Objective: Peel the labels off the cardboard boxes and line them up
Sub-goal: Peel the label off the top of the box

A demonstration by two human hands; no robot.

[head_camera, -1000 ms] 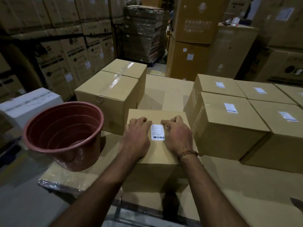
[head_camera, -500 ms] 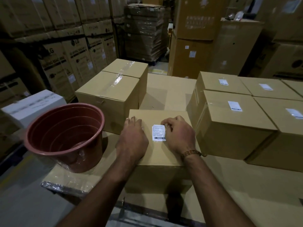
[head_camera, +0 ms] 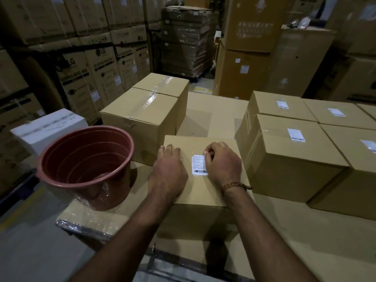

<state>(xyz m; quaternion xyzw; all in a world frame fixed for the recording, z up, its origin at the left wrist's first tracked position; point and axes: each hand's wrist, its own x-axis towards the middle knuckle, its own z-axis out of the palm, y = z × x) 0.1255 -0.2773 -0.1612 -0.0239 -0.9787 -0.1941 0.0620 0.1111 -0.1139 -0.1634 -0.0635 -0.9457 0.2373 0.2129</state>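
A dim warehouse of stacked cartons surrounds a cardboard-covered work surface (head_camera: pixel 203 112). The left hand (head_camera: pixel 167 169) lies flat, fingers spread slightly, on top of the near box (head_camera: pixel 200 192). The right hand (head_camera: pixel 222 162) is curled, its fingertips (head_camera: pixel 206 154) pinching at the upper right corner of the barcode label (head_camera: pixel 199 165) between both hands. Left of the left hand stands a reddish plastic tub (head_camera: pixel 86 165); right of the right hand sit labelled boxes (head_camera: pixel 293 159); beyond the hands, two taped boxes (head_camera: pixel 142 117)
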